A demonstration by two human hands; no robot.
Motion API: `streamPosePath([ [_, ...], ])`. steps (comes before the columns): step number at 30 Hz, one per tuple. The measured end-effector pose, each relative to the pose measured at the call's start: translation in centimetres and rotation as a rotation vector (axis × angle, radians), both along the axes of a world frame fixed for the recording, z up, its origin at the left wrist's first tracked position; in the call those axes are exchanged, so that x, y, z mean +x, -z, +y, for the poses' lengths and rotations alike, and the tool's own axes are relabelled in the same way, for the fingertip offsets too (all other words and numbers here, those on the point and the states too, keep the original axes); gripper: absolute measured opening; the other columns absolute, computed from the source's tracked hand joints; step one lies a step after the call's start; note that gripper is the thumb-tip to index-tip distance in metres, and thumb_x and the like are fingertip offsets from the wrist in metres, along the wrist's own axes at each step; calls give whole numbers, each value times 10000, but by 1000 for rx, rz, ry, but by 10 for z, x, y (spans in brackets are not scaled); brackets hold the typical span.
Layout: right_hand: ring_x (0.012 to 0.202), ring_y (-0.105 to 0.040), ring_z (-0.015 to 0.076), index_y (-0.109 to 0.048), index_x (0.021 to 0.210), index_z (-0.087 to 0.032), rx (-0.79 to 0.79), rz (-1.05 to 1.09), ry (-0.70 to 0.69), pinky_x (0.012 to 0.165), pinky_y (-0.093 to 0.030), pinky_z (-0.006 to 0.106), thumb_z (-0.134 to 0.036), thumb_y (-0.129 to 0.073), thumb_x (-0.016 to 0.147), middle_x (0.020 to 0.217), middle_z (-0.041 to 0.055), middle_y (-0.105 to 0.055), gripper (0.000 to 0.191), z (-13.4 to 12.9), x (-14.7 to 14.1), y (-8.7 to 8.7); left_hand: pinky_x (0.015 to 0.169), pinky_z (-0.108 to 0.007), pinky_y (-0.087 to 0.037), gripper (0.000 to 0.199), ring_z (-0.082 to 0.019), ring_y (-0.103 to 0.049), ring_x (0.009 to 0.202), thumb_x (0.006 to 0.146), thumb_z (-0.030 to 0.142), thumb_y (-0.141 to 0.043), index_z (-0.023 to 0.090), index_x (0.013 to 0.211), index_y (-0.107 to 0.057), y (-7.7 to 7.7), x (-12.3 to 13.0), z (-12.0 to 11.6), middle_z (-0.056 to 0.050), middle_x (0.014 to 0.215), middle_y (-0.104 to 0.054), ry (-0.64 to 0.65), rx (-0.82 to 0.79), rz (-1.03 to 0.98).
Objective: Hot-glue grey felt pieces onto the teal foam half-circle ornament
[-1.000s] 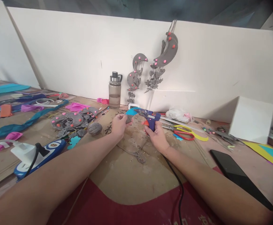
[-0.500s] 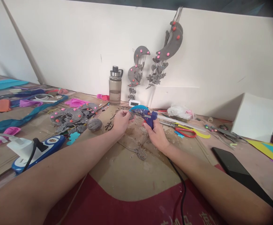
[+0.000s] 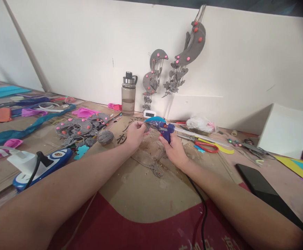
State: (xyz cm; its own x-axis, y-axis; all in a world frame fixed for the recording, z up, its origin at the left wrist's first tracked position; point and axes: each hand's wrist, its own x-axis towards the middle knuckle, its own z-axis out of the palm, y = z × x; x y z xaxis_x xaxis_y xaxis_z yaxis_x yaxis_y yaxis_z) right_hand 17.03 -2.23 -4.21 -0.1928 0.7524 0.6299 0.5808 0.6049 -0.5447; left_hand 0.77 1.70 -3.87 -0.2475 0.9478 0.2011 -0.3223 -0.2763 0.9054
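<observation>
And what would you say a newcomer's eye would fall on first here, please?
Probably the blue glue gun in the right hand, its tip close to the left hand. Above, grey crescents dotted pink and orange hang against the white wall; left of them stands a bottle.

The right grip (image 3: 175,149) holds a blue glue gun (image 3: 166,130), the left grip (image 3: 135,134) a gray piece (image 3: 147,126).

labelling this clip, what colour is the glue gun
Glue gun: mostly dark blue, best in the head view.

yarn ball (image 3: 105,137) left of glue gun (image 3: 167,131) | scissors (image 3: 208,147) right of gun | bottle (image 3: 128,95) behind, before wall panel (image 3: 89,52)
</observation>
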Motion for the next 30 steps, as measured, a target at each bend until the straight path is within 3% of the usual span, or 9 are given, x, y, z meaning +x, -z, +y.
streamPosePath([
  [7, 1022, -573, 277, -506, 1180, -188, 10, -36, 11, 912, -434, 440, -361, -469, 883, 1038, 118, -645, 345, 0, 0, 1, 660, -324, -553, 69, -136, -634, 624, 744, 158, -588, 163, 709, -528, 1, -1, -1, -8, 669, -621, -30, 11, 33],
  [13, 949, -591, 273, -525, 1142, -177, -2, -39, 37, 872, -446, 434, -365, -470, 879, 1025, 123, -647, 328, -2, 0, 0, 660, -325, -551, 71, -135, -635, 627, 753, 161, -582, 161, 714, -523, -1, -1, -3, -7, 674, -620, -29, 8, 33],
  [30, 983, -583, 277, -523, 1137, -193, 18, -37, 29, 897, -439, 450, -389, -466, 879, 1062, 123, -636, 329, -1, 0, 1, 660, -316, -547, 92, -134, -637, 626, 752, 168, -612, 164, 723, -525, 0, -1, -2, -16, 686, -635, -23, 2, 22],
])
